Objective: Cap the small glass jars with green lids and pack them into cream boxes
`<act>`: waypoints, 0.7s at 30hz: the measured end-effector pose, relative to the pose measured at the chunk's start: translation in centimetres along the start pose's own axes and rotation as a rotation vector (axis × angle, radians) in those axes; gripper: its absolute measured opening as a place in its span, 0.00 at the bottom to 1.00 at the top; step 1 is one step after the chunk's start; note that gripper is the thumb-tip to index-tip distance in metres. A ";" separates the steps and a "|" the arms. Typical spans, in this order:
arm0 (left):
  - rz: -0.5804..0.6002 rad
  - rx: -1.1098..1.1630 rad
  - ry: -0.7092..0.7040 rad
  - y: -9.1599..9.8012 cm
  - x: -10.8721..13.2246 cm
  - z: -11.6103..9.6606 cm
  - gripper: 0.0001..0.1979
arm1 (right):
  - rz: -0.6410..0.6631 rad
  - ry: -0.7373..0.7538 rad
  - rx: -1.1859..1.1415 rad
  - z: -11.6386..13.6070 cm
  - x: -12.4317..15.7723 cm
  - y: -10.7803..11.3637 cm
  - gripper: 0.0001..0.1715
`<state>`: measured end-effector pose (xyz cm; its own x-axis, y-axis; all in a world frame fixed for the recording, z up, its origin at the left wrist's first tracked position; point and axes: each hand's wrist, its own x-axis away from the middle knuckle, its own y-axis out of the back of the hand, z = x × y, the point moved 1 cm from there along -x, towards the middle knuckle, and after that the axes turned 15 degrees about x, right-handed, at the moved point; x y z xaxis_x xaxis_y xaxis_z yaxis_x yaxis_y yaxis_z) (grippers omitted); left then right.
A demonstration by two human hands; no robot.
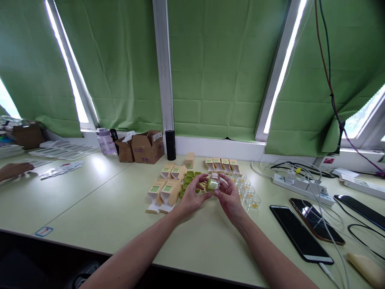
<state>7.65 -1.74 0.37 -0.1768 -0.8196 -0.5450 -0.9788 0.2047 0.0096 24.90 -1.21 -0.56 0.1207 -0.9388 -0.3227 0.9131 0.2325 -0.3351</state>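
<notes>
Both my hands meet over the middle of the pale green table (99,200) and hold one small clear bottle (213,184) with greenish contents between them. My left hand (192,196) pinches it from the left with thumb and fingers curled. My right hand (229,196) cups it from the right. Behind the hands lie several green caps (188,179) and several clear bottles with yellow bottoms (250,196). Tan cartons with green labels (165,192) lie to the left, and more of them stand in a row (221,164) at the back.
Two brown cardboard boxes (146,146), a black cylinder (170,145) and a purple water bottle (106,141) stand by the window sill. Phones (300,234) on cables and a power strip (296,185) lie at the right. Another person's hand (13,170) rests at the far left near papers.
</notes>
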 end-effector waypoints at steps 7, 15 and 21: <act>-0.025 -0.044 -0.010 0.2 0.0 0.7 0.26 | 0.013 -0.007 -0.008 0.2 0.1 -0.1 0.43; -0.011 -0.168 -0.127 0.3 0.1 0.3 0.24 | -0.041 -0.014 0.021 0.6 0.3 0.0 0.31; 0.065 -0.338 -0.148 0.0 0.3 -0.9 0.22 | -0.211 0.061 0.101 0.6 -0.1 0.7 0.23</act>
<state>7.46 -2.49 0.92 -0.2469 -0.7191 -0.6496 -0.9493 0.0449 0.3111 25.81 -1.11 -0.23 -0.0977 -0.9460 -0.3092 0.9502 0.0037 -0.3116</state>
